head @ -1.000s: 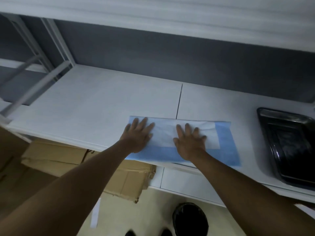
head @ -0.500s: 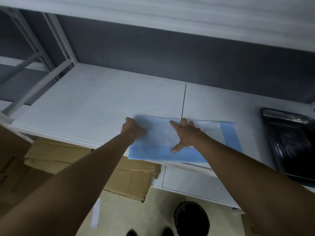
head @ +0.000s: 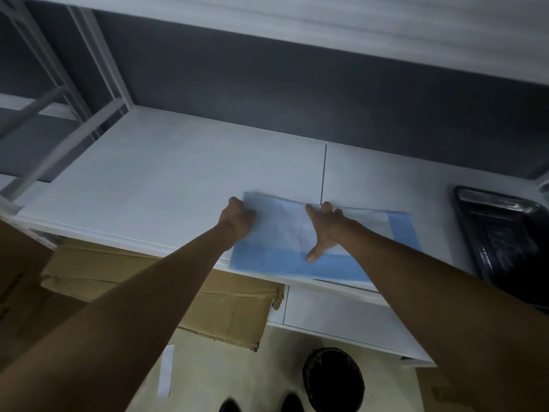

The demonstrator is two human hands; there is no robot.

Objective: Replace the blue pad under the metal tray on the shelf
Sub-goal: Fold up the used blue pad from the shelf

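Observation:
The blue pad [head: 335,267] lies folded on the white shelf [head: 178,179], and its near edge hangs slightly over the shelf front. My left hand [head: 237,217] grips the pad's left edge near the far corner with curled fingers. My right hand [head: 326,227] is at the pad's far edge, fingers curled there and the thumb stretched back across the pad. The dark metal tray [head: 490,199] sits on the shelf at the far right, apart from the pad and both hands.
An upper shelf board [head: 356,31] overhangs the work area. White frame bars [head: 59,138] stand at the left end. Flattened cardboard [head: 222,307] leans below the shelf. A black bin [head: 332,379] stands on the floor.
Both hands left their flat position on the pad. The left moved to the pad's left edge and curled. The right slid to the far edge. The pad's left part now looks paler.

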